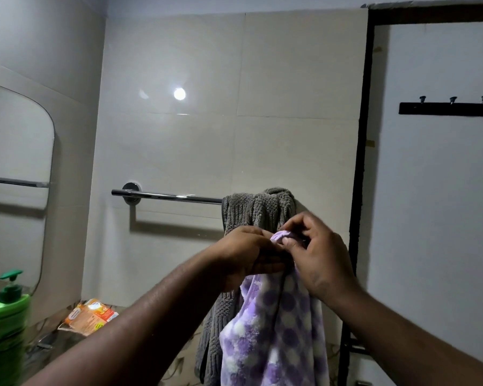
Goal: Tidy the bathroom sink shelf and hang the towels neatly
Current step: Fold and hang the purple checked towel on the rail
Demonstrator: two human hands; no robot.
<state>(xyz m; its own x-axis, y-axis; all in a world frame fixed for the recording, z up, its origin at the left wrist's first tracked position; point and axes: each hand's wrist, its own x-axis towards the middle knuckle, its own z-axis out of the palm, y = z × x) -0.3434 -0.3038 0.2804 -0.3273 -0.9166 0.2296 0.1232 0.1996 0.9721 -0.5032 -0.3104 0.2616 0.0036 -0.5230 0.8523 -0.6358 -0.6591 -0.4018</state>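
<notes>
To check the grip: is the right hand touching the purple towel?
Touching. The head view shows the right hand pinching the bunched top of the purple towel.

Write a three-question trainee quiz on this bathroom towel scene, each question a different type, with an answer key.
1. True or false: the grey towel hangs over the right end of the towel rail.
2. Which item are both hands holding?
A. the green pump bottle
B. the purple checked towel
C. the orange packet
3. Fill in: the black hook rack on the wall at right shows ___ hooks in view.

Key
1. True.
2. B: the left hand and right hand pinch its top edge in front of the grey towel.
3. Three, all bare.
</notes>
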